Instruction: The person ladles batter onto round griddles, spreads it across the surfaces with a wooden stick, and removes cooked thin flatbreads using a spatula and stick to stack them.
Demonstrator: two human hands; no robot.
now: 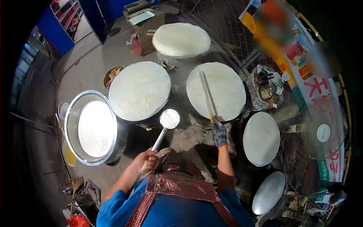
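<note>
Glossy metal forms the left basin (72, 126); the right stick (209, 108) looks wooden, the grey glove (219, 134) knitted cloth, the near apron (181, 186) shiny, the far pale round (181, 38) matt

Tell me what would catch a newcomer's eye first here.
Probably the shiny metal basin of bright white contents at the left. Next, the large pale left disc and right disc, side by side above centre. Then the left hand holding a ladle below them, and the gloved right hand holding a long stick over the right disc.
</note>
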